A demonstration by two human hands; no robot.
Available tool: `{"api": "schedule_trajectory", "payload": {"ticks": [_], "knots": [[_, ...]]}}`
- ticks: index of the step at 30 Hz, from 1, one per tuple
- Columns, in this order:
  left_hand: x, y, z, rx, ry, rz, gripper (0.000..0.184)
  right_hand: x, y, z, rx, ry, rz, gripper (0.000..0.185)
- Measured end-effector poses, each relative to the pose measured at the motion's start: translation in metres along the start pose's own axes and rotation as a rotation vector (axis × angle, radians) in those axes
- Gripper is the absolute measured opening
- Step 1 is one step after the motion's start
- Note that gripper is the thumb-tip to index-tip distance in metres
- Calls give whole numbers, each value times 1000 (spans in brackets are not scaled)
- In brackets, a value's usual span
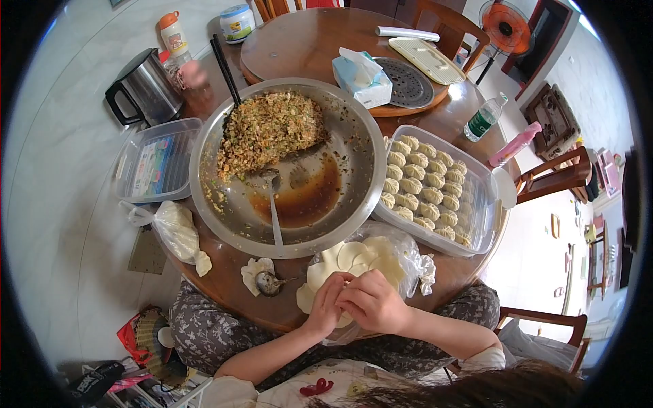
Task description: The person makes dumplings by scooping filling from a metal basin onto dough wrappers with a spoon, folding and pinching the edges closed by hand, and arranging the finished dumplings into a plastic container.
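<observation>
My left hand [327, 303] and my right hand [373, 302] meet with bent fingers, pinching a small pale dumpling that the fingers almost wholly hide. Beneath them, round dough wrappers [358, 256] lie overlapped on a clear plastic bag [406, 253]. Beyond stands a wide steel basin [204, 197] with chopped filling [275, 126] heaped at its far side and brown liquid pooled nearer. A metal spoon [275, 212] and black chopsticks [224, 68] rest in it. On the right, a clear plastic container [484, 204] holds rows of pleated dumplings [427, 183].
Left of the basin are a lidded plastic box [153, 163], a kettle [144, 85] and a tied bag of dough [175, 228]. A small round metal utensil [270, 283] lies near the front edge. Tissues [362, 78] and a water bottle [486, 117] stand farther back.
</observation>
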State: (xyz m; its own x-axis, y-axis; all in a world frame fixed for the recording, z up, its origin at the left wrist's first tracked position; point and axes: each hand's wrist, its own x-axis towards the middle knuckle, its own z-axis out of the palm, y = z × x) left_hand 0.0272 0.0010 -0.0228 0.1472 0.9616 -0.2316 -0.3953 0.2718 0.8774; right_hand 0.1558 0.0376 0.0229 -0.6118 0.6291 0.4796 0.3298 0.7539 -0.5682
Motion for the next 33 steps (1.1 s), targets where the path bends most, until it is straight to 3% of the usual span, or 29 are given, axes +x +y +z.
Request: {"api": "schedule_trajectory", "payload": {"ticks": [2,5,8,11,12,20,26,30,33], "knots": [[1,-1,3,37,0,63,30,-1,0,0,-17,0,-15,23],[2,-7,-3,-160,-26,-135,30,-2,-2,-1,1,-13,38,31],[2,-14,-5,-94,-146,90,36,4,-6,-5,40,11,146,43],[6,-7,-11,-480,-186,-116,45,9,-2,-10,29,-41,161,51],[7,-3,-9,-480,-163,-118,47,8,-1,-11,17,-73,151,53],[3,8,-4,-333,-148,-74,52,4,-1,-14,-37,-96,115,42],[4,19,-19,213,-24,297,44,4,5,-23,-1,-61,171,38],[7,40,-22,683,-140,720,17,1,9,-27,72,-37,203,37],[7,41,-22,693,-126,775,18,3,4,-31,63,-52,234,37]]}}
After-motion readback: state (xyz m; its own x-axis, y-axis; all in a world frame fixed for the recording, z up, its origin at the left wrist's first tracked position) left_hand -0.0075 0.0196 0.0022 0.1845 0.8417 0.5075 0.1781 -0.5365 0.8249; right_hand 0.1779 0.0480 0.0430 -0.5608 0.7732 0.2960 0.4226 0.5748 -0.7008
